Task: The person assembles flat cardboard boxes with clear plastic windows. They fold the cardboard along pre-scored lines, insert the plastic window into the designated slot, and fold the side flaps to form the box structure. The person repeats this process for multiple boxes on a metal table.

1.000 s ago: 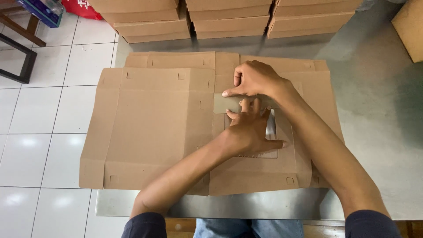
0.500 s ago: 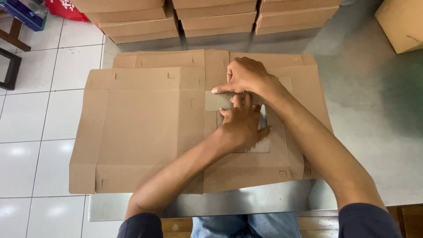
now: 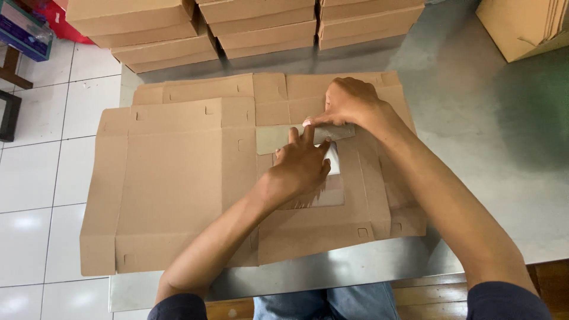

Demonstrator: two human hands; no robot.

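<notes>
A flat, unfolded brown cardboard box blank [image 3: 178, 178] lies on a grey metal table [image 3: 492, 154]. Over its window cut-out sits a clear plastic sheet [image 3: 278, 137] with glare on it. My left hand [image 3: 299, 166] lies flat on the sheet, fingers spread and pointing away from me. My right hand [image 3: 349, 104] presses down on the sheet's far right edge with its fingertips. A small white patch [image 3: 333, 159] shows under the left hand's fingers.
Stacks of flat folded cardboard boxes [image 3: 255, 24] line the table's far edge. A larger carton [image 3: 521, 26] stands at the far right. White floor tiles [image 3: 35, 178] lie to the left, with a dark stool frame [image 3: 9, 112] and a blue crate [image 3: 24, 32].
Both hands have stayed on the plastic sheet over the window. The left hand's fingers have slid slightly along the sheet; the head view has shifted a little.
</notes>
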